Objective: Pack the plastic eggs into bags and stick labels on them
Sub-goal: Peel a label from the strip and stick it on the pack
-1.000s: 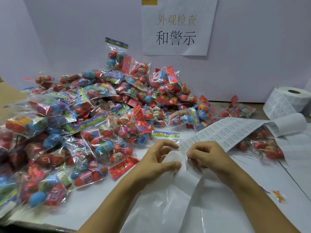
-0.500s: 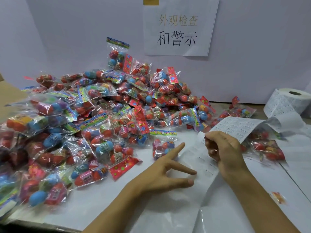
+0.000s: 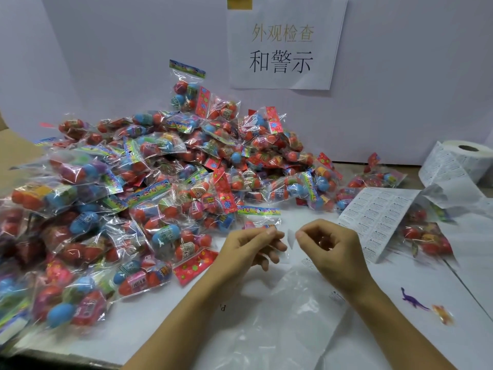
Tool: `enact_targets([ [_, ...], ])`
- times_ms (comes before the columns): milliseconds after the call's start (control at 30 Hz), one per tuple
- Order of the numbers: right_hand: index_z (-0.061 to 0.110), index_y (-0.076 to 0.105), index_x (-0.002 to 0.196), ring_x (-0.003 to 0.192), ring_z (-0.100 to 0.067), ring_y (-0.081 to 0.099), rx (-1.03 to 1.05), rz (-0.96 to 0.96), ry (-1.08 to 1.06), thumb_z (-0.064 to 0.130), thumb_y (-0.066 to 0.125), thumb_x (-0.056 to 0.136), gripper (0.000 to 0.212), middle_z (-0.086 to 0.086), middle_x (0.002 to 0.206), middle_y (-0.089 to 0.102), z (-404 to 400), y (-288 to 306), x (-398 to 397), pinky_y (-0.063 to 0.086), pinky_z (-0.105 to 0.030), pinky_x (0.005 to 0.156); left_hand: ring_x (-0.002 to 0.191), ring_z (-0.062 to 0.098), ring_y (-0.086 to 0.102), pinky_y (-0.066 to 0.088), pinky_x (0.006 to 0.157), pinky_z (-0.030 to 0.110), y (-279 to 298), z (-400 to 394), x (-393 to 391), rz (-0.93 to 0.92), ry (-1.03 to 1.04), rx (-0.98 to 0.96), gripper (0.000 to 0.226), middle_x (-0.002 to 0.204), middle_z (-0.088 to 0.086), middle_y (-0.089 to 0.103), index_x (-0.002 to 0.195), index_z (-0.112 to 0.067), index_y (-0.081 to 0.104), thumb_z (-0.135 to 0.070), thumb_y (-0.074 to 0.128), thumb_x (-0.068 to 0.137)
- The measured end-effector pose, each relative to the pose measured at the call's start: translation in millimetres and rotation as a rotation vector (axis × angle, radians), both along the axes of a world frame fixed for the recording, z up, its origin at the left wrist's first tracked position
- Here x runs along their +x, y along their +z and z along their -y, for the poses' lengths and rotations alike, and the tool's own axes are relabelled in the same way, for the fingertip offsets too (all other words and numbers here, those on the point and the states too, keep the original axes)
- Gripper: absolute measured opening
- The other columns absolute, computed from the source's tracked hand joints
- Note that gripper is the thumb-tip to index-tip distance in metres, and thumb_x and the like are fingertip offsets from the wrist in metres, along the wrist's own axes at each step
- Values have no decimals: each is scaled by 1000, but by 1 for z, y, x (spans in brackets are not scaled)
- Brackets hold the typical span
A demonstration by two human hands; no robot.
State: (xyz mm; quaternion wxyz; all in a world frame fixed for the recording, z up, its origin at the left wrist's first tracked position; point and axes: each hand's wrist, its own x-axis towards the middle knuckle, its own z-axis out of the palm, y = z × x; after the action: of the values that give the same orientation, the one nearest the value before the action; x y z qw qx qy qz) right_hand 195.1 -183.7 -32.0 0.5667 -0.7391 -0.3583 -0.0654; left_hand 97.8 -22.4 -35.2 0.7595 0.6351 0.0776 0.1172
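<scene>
The bags (image 3: 165, 236) are clear, glossy plastic film — crinkled, catching glints — over smooth plastic eggs (image 3: 170, 232). The label roll (image 3: 464, 161) and its strip (image 3: 378, 217) are matt white paper. A limp translucent plastic sheet (image 3: 288, 316) lies on the bench (image 3: 165, 311) — matt white. The sign (image 3: 285, 44) is plain paper.

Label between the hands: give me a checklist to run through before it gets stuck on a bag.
1. Label peeled free of the label sheet: ok.
2. Left hand and right hand both pinching it: cannot tell, blurred.
3. Target bag of eggs within reach, just beyond the fingers: ok.
4. That bag held steady: not ok, no hand is on it.
5. Label flat and uncreased: cannot tell.
6. More labels ready on the label roll: ok.
</scene>
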Motion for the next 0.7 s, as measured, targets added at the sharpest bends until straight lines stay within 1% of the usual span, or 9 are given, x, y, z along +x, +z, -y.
enact_targets([
  [67, 21, 70, 69, 56, -8, 54, 0, 21, 18, 6, 74, 84, 22, 9, 67, 67, -1, -1, -2, 44, -26, 52, 69, 17, 63, 49, 58, 23, 1, 1, 0, -2, -26, -36, 33, 92, 14, 75, 100, -10, 81, -36, 65, 88],
  [133, 24, 70, 70, 57, -8, 54, 9, 23, 42, 17, 70, 83, 14, 9, 67, 68, -1, -1, -4, 43, -24, 51, 71, 18, 63, 50, 59, 24, 1, 1, -1, 3, -50, -44, 32, 94, 16, 74, 105, -5, 79, -32, 68, 91],
  [200, 24, 71, 72, 56, -7, 54, 1, 11, 78, 20, 72, 84, 13, 8, 67, 68, -1, -1, -4, 42, -25, 50, 73, 18, 63, 50, 60, 24, 2, 0, -1, 5, -76, -42, 32, 95, 15, 74, 109, 0, 77, -28, 69, 96],
  [300, 23, 72, 71, 54, -6, 52, -24, 14, 115, 15, 81, 85, 18, 7, 65, 67, -3, -3, -4, 39, -20, 51, 73, 18, 61, 48, 60, 25, 2, 0, -1, 3, -98, -54, 37, 89, 11, 71, 109, 5, 75, -27, 64, 93],
  [367, 23, 68, 67, 52, -5, 49, -20, 6, 118, 26, 83, 82, 21, 8, 60, 62, -3, -3, -4, 37, -17, 51, 71, 17, 60, 46, 59, 26, 1, -1, -1, 6, -91, -55, 34, 87, 9, 70, 104, 3, 77, -26, 64, 92],
  [467, 23, 64, 65, 51, -6, 45, -14, -37, 128, 46, 83, 72, 30, 9, 56, 56, -3, -2, -4, 38, -18, 51, 69, 17, 59, 45, 58, 24, 2, -2, -1, 12, -92, -55, 24, 81, 8, 70, 94, -6, 80, -25, 66, 90],
  [533, 22, 64, 68, 53, -6, 45, -24, -79, 116, 53, 83, 68, 36, 8, 56, 54, -3, -3, -4, 38, -20, 52, 69, 18, 59, 46, 57, 24, 2, -3, -1, 24, -95, -77, 21, 79, 8, 68, 88, -9, 80, -25, 66, 90],
  [600, 23, 66, 72, 57, -6, 48, -68, -148, 116, 49, 83, 72, 32, 7, 61, 58, -4, -2, -3, 40, -20, 55, 72, 18, 61, 48, 60, 25, 3, -4, -1, 35, -102, -96, 22, 82, 9, 69, 88, -9, 79, -27, 66, 91],
  [700, 22, 73, 78, 64, -5, 57, -117, -274, 197, 37, 78, 84, 17, 5, 70, 68, -5, -1, -2, 45, -19, 62, 83, 21, 67, 53, 67, 27, 4, -6, -2, 40, -112, -88, 25, 93, 13, 73, 96, -10, 80, -29, 63, 92],
])
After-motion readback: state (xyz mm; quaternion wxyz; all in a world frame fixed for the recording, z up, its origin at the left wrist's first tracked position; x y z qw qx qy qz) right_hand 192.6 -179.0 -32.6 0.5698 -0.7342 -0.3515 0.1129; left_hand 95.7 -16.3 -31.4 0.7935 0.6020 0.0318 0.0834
